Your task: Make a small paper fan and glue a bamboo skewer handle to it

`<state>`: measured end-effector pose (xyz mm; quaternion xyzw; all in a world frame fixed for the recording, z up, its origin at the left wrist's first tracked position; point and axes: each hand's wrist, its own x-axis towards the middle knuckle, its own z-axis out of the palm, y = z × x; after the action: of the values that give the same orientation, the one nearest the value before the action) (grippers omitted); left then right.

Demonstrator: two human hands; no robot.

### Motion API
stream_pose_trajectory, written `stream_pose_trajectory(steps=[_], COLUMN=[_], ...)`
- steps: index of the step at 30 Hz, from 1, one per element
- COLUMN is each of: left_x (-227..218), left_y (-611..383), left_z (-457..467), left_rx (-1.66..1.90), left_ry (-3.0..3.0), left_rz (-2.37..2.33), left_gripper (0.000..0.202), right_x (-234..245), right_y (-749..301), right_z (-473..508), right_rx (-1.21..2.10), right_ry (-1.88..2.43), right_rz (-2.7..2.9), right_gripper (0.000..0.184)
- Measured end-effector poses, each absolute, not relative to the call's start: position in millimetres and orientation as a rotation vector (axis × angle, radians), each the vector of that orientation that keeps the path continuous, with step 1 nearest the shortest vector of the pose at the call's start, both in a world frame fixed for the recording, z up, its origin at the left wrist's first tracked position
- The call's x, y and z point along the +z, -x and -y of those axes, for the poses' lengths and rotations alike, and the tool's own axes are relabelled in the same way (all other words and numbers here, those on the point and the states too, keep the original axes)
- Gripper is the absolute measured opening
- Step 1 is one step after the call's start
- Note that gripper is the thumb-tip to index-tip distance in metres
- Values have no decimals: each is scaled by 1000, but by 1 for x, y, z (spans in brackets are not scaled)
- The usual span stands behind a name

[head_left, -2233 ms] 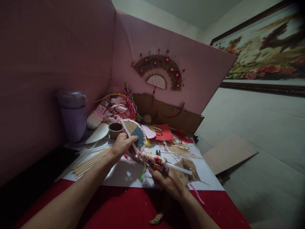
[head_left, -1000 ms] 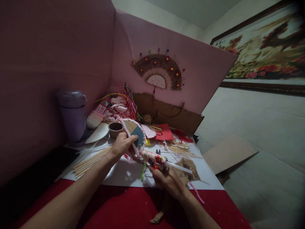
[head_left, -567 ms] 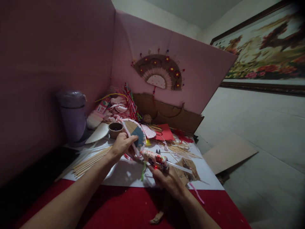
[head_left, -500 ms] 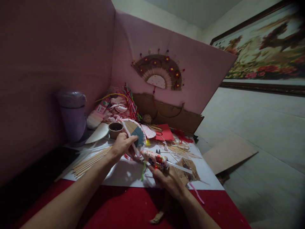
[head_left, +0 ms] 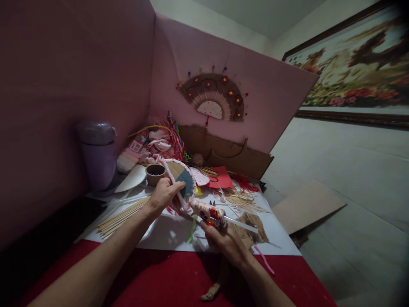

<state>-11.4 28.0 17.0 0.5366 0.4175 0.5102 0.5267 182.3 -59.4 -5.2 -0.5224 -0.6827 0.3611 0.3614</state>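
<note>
My left hand (head_left: 165, 195) is closed on a half-round cardboard piece (head_left: 181, 179) with pale fabric folded over its curved rim. Its thumb lies flat across the bare brown and dark inner face. In my right hand (head_left: 225, 243) is a hot glue gun (head_left: 207, 212) with a flower pattern and a small red light. A clear glue stick (head_left: 240, 224) juts from its back. The gun's nozzle meets the lower right edge of the cardboard piece; whether it touches, I cannot tell. Behind my left hand stands a small round pot (head_left: 155, 174) holding dark bits.
Bamboo sticks (head_left: 123, 217) lie left of my forearm. Red paper (head_left: 221, 177), a dotted half-round piece (head_left: 200, 175) and more sticks (head_left: 247, 200) lie beyond the gun. A purple lidded container (head_left: 98, 157) stands far left. A decorated fan (head_left: 213, 96) hangs on the pink board.
Almost everything is the same. The glue gun's nozzle has shifted very slightly along the edge of the cardboard piece, while my left hand keeps its place.
</note>
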Motion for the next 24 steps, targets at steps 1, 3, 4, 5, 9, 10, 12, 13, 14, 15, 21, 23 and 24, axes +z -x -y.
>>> stream_pose_trajectory(steps=[1, 3, 4, 5, 9, 10, 12, 13, 14, 15, 21, 23, 24], left_x=[17, 17, 18, 18, 20, 20, 19, 19, 19, 19, 19, 19, 19], left_y=[11, 11, 11, 11, 11, 11, 12, 11, 11, 11, 10, 10, 11], left_z=[-28, -28, -28, -28, -28, -28, -28, -28, -28, -28, -27, -27, -27], left_rx=[1218, 1213, 1213, 1214, 1209, 1206, 1208, 1213, 1216, 1221, 1220, 1218, 1220], left_ry=[-1283, -1282, -1284, -1286, -1296, -1298, -1294, -1288, -1281, -1274, -1262, -1272, -1279], left_rz=[-994, -996, -998, -1002, -999, -996, -997, -1001, -1007, -1015, -1020, -1018, -1018], left_gripper=[27, 27, 28, 28, 29, 29, 28, 28, 27, 27, 28, 27, 27], right_x=[-5, -3, -2, -2, 2, 2, 2, 1, 1, 0, -2, -2, -2], right_y=[-182, -182, -182, -182, -181, -181, -181, -180, -180, -180, -181, -182, -182], right_z=[60, 60, 61, 61, 62, 62, 62, 62, 62, 61, 61, 61, 61], right_rx=[937, 948, 949, 949, 920, 913, 916, 923, 929, 931, 911, 897, 887], right_ry=[1341, 1347, 1357, 1365, 1357, 1350, 1338, 1337, 1340, 1346, 1346, 1361, 1366], right_rz=[1763, 1763, 1757, 1753, 1757, 1763, 1771, 1776, 1778, 1780, 1777, 1776, 1778], right_gripper=[38, 38, 39, 40, 39, 37, 33, 32, 32, 31, 39, 41, 42])
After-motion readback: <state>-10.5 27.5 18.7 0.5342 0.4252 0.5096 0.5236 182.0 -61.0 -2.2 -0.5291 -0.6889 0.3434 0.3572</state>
